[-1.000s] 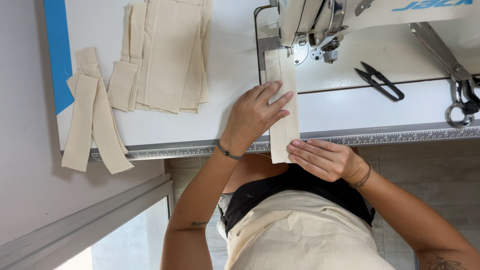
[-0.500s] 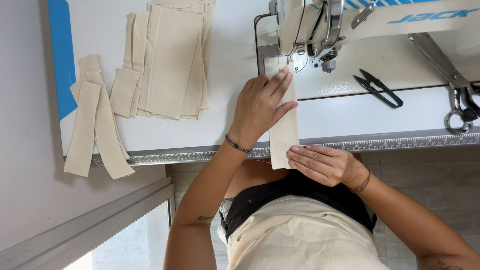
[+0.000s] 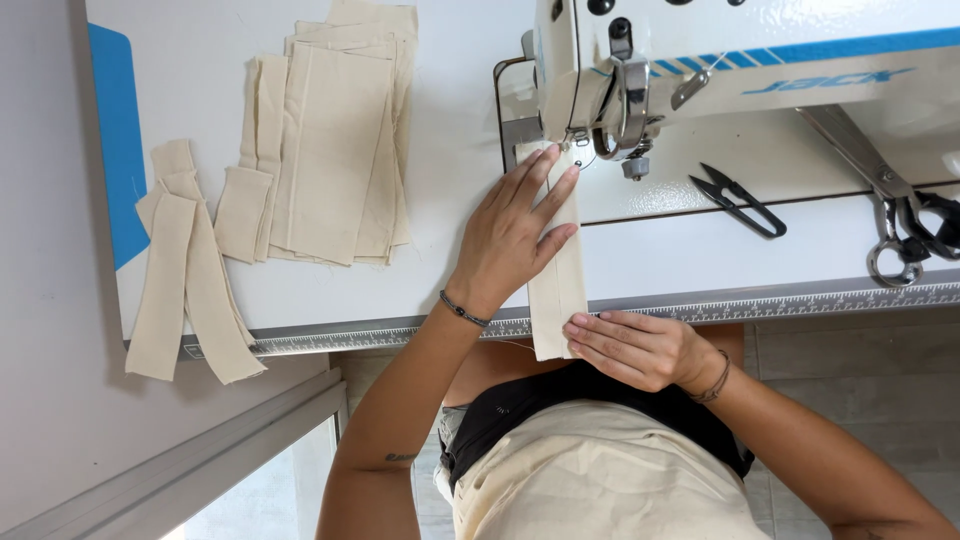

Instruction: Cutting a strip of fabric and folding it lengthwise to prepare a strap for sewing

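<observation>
A: Left edge first. What was there?

B: Loose cream fabric strips (image 3: 185,275) hung over the front edge of the white counter (image 3: 450,130). A blue panel (image 3: 118,150) ran along the counter's far left.

A: Next to those?

B: A stack of cut cream fabric pieces (image 3: 335,150) lay flat on the counter, just right of the strips and well apart from the hands.

A: Left hand?

B: The left hand (image 3: 515,235) lay open and flat, palm down, fingers spread and pressing on the folded fabric strip (image 3: 557,290). Fingertips pointed at the presser foot (image 3: 572,145), very close to it. There was a thin bracelet on the wrist.

A: Where was the strip?

B: It ran from under the presser foot, across the counter, and over the front edge with its ruler tape (image 3: 760,298). The near end hung just past that edge.

A: Right hand?

B: The right hand (image 3: 630,348) sat at the strip's near end, fingers loosely curled and touching the strip's right edge. A pinch or just a touch? Couldn't tell. It had a bracelet too.

A: The machine?

B: A white sewing machine (image 3: 740,60) with a blue stripe stood above the strip, needle area right over the far end.

A: Further right?

B: Black thread snips (image 3: 738,200) lay on the machine bed, apart from both hands. Metal scissors (image 3: 900,225) lay at the far right.
</observation>
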